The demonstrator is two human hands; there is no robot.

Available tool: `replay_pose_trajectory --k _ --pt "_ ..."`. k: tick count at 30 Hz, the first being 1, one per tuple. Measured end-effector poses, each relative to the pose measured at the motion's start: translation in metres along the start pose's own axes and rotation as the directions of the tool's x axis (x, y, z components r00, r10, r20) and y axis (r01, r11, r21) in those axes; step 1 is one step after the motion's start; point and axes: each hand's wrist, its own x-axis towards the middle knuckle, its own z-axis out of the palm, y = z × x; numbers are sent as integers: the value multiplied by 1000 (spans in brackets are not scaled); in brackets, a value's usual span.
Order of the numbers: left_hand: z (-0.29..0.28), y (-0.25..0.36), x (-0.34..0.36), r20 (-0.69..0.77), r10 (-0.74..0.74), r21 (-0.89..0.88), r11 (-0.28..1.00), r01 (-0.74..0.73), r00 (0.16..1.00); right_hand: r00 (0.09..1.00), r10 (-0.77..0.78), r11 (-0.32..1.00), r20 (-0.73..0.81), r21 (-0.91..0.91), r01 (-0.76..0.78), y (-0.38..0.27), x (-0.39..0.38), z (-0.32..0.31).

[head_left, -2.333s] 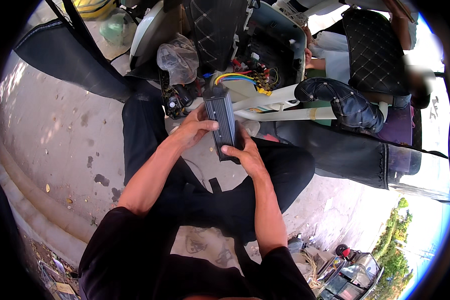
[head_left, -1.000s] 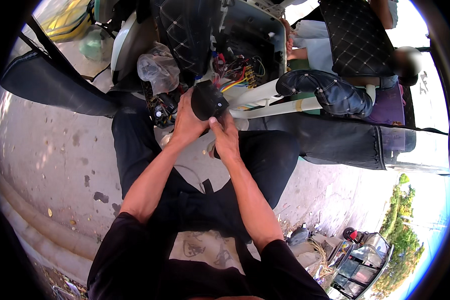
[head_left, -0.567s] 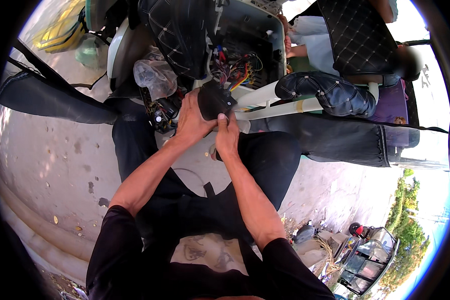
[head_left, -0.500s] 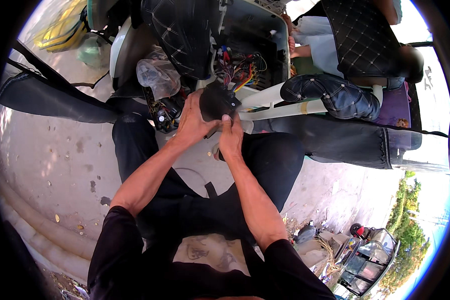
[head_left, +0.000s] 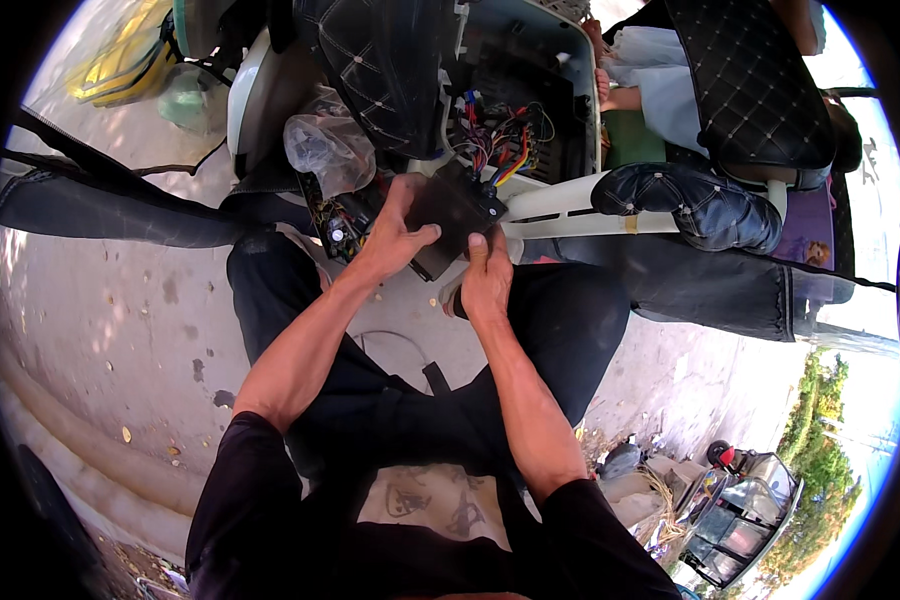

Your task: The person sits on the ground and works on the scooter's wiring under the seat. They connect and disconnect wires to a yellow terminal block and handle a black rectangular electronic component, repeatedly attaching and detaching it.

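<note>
One black box (head_left: pixel 448 225) is held up between the person's knees by both bare hands, its broad face tilted toward the camera. The left hand (head_left: pixel 395 238) has its grip curled around the left edge, thumb lying over the face, fingers mostly hidden behind. The right hand (head_left: pixel 488 280) has its grip closed on the lower right corner, thumb along the edge, fingers partly out of sight. Just beyond the far end of the box are thick coloured wires (head_left: pixel 515 165), yellow, red and blue among them, and past these a tangle of thinner ones in a dark bin (head_left: pixel 530 60) with a pale rim. To the right of the box run white tubes (head_left: pixel 550 203), one wrapped in quilted black padding (head_left: pixel 710 208). Beyond the left hand are a cluster of dark parts (head_left: pixel 345 225) and a crumpled clear bag (head_left: pixel 325 155), near a quilted black cushion (head_left: pixel 365 75). Farther right, another person's bare leg (head_left: pixel 622 98) shows beside a quilted panel (head_left: pixel 760 90). Black trousers (head_left: pixel 275 295) cover the wearer's bent legs. Around them spreads pale ground (head_left: pixel 140 310), with a small vehicle (head_left: pixel 740 520) and trees (head_left: pixel 820 430) at lower right.
</note>
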Motion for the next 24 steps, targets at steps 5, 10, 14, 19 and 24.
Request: replay_pose_trajectory --k 5,10,14,19,24 --pt "2 -13 3 24 39 12 999 -39 999 998 -67 992 -1 -103 67 1 1 -3" --pt "5 -2 -3 22 63 46 997 -64 998 989 -144 946 -34 -298 128 -32 -2 -4" --pt "10 1 -6 -44 87 33 996 -86 995 940 -342 841 2 -445 307 -53 0 -1" --pt "9 20 -10 -80 -29 -162 987 16 996 958 -283 944 52 -163 287 -55 -4 -9" --pt "16 16 -21 -78 -196 -533 837 125 977 967 -246 937 58 -241 253 -33 -12 -24"
